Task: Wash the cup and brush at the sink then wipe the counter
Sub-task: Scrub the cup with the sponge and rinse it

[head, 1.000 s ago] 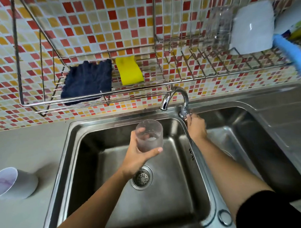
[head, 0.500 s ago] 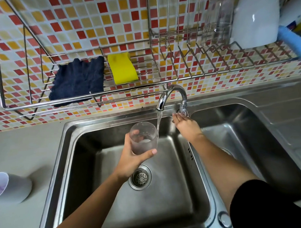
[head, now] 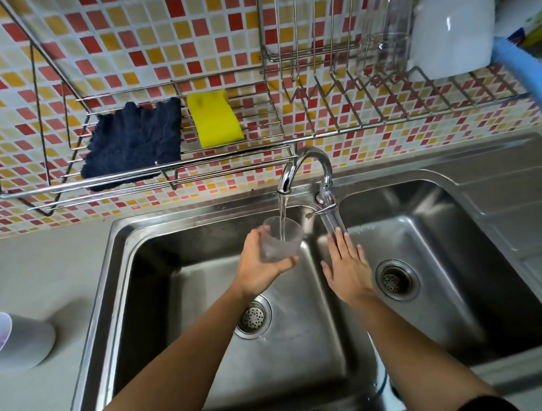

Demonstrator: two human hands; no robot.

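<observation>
A stainless double sink is set into a pale grey worktop below a wall of small red, orange, yellow and cream mosaic tiles. The left hand is wrapped around a clear cup, fingers behind it and thumb across its front. It holds the cup upright over the left basin, directly under the curved chrome tap. A thin stream of water runs from the spout into the cup. The right hand holds nothing. It lies palm down with the fingers straight and slightly spread over the ridge between the two basins, its fingertips just below the tap's lever. Each basin has a round strainer, the left one beneath the left forearm and the right one just beside the right hand. A ribbed draining board extends the sink to the right. On the worktop at the far left, a grey cup lies on its side. A wire rack hangs on the wall above the sink. Its left shelf carries a dark blue cloth and a yellow sponge side by side, and its right section holds a clear glass and a white dish. A light blue piece at the right edge may be a brush handle, but too little of it shows to be sure.
</observation>
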